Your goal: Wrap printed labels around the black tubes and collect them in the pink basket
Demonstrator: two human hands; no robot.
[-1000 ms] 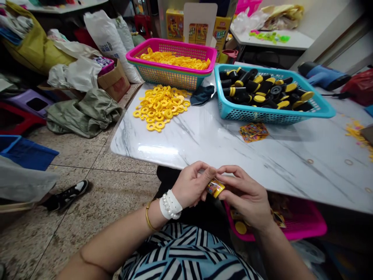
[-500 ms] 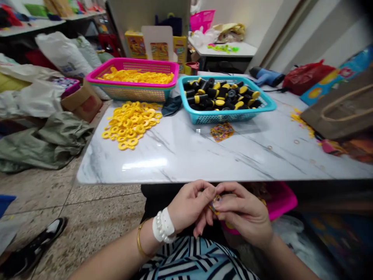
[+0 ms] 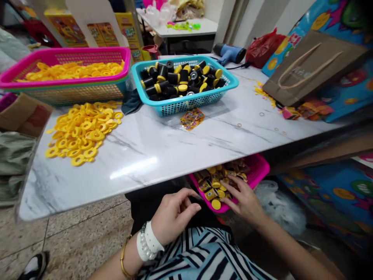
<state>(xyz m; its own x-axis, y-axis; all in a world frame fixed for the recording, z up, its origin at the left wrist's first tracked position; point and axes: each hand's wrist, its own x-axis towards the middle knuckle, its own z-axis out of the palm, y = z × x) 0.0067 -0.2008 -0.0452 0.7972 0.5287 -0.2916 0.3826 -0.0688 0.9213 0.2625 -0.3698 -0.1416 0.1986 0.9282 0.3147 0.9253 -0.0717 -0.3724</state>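
Note:
My left hand is above my lap with fingers loosely curled and thumb apart, and nothing shows in it. A white band and bracelets circle that wrist. My right hand reaches over the near side of a pink basket below the table edge, fingers spread and open. Its fingertips are at several small cylinders with yellow caps and colourful printed wraps. On the table a stack of small printed pieces lies in front of a blue basket of black cylinders with yellow ends.
Yellow ring-shaped pieces are piled at the table's left, before a pink basket holding more. A blue heat-gun-like tool, a red bag and a brown paper bag stand at the right. Clear plastic bags lie beside the lower basket.
My hands have parted; the small printed item between them no longer shows there. My right hand has moved right and forward to the lower pink basket. The view has turned right.

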